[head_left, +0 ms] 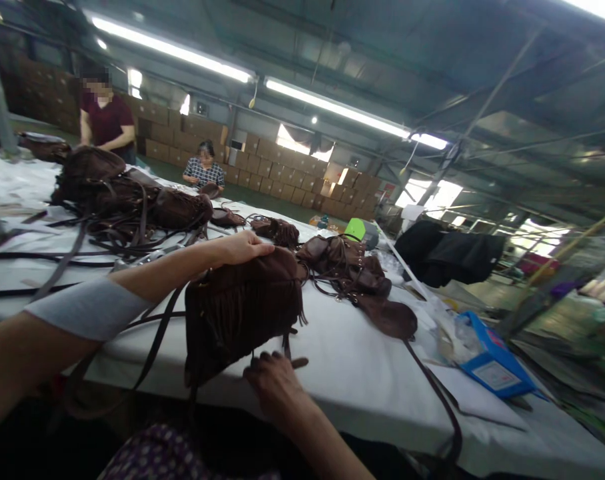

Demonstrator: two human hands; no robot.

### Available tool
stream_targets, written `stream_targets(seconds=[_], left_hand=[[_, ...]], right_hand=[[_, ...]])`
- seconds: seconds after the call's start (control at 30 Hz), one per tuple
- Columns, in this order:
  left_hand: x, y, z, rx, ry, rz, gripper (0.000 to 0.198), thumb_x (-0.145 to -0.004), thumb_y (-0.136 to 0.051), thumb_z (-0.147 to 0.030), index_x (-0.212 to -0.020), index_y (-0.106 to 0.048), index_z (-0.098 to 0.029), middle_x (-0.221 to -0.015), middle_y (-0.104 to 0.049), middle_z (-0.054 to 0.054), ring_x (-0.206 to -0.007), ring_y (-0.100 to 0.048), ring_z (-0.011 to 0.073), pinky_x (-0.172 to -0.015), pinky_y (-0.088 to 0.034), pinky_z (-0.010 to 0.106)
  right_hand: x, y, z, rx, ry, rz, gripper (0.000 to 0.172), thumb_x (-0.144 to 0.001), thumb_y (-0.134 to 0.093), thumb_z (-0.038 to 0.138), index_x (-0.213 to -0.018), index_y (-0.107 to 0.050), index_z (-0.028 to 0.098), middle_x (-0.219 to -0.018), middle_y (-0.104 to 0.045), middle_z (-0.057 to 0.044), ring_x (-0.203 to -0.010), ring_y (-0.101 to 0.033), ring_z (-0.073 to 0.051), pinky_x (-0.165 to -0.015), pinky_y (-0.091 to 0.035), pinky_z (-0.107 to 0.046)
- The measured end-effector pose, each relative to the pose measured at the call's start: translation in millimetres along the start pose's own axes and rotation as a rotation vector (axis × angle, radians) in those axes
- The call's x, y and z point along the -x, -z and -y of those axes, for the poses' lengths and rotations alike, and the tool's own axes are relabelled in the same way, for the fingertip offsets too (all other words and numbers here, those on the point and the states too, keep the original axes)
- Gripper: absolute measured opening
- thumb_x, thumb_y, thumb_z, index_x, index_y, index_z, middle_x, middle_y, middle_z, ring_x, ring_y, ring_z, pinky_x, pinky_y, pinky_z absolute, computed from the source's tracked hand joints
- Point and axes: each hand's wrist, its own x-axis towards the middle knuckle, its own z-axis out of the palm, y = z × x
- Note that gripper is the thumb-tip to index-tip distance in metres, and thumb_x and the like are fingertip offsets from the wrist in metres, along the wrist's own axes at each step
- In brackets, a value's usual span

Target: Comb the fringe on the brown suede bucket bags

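A dark brown fringed bag (237,310) stands on edge at the near side of the white-covered table (342,373). My left hand (245,247) rests on its top edge, fingers curled over it. My right hand (272,380) is at the bag's lower edge, fingers closed around the fringe or a strap end there. A long brown strap (155,340) hangs from the bag toward my lap.
More brown bags (357,273) and a pile with tangled straps (117,193) lie further along the table. A blue box (492,363) sits at the right edge beside plastic wrapping. Two other people (105,120) work at the far end. Cardboard boxes (282,167) line the back wall.
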Motion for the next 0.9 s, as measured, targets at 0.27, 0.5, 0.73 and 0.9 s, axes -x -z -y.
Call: stream_targets(seconds=[0.27, 0.5, 0.73, 0.9], left_hand=[[-4.5, 8.5, 6.0, 0.029, 0.058, 0.032, 0.051, -0.067, -0.062, -0.067, -0.061, -0.063, -0.017, -0.052, -0.056, 0.001, -0.042, -0.044, 0.0118, -0.042, -0.03, 0.025], [-7.6, -26.7, 13.6, -0.089, 0.007, 0.097, 0.051, -0.074, -0.054, -0.066, -0.06, -0.062, -0.017, -0.051, -0.054, 0.001, -0.045, -0.045, 0.0128, -0.044, -0.03, 0.025], [-11.0, -19.5, 22.8, -0.091, 0.0, 0.017, 0.05, -0.074, -0.055, -0.064, -0.059, -0.06, -0.017, -0.056, -0.058, 0.002, -0.05, -0.049, 0.014, -0.047, -0.032, 0.025], [-8.7, -5.3, 32.9, -0.047, 0.084, 0.002, 0.051, -0.072, -0.055, -0.067, -0.061, -0.06, -0.018, -0.054, -0.056, 0.001, -0.046, -0.046, 0.0136, -0.044, -0.031, 0.025]], right_hand=[[32.5, 22.5, 2.4, -0.58, -0.258, -0.4, 0.02, -0.091, -0.045, 0.013, -0.093, -0.063, 0.02, -0.084, -0.06, -0.003, -0.073, -0.056, -0.014, -0.063, -0.041, -0.024], [-8.8, 79.9, -2.8, -0.543, -0.35, -0.617, 0.019, -0.092, -0.047, 0.017, -0.098, -0.065, 0.019, -0.079, -0.061, -0.003, -0.07, -0.057, -0.015, -0.063, -0.043, -0.024], [5.8, 25.1, 27.5, -0.323, -0.037, 0.031, 0.027, -0.066, -0.055, 0.002, -0.084, -0.064, 0.02, -0.081, -0.067, -0.001, -0.073, -0.061, -0.016, -0.061, -0.042, -0.021], [41.3, 31.5, 14.2, -0.581, -0.189, -0.159, 0.016, -0.081, -0.051, 0.01, -0.081, -0.063, 0.02, -0.079, -0.065, -0.001, -0.072, -0.061, -0.015, -0.062, -0.044, -0.021]])
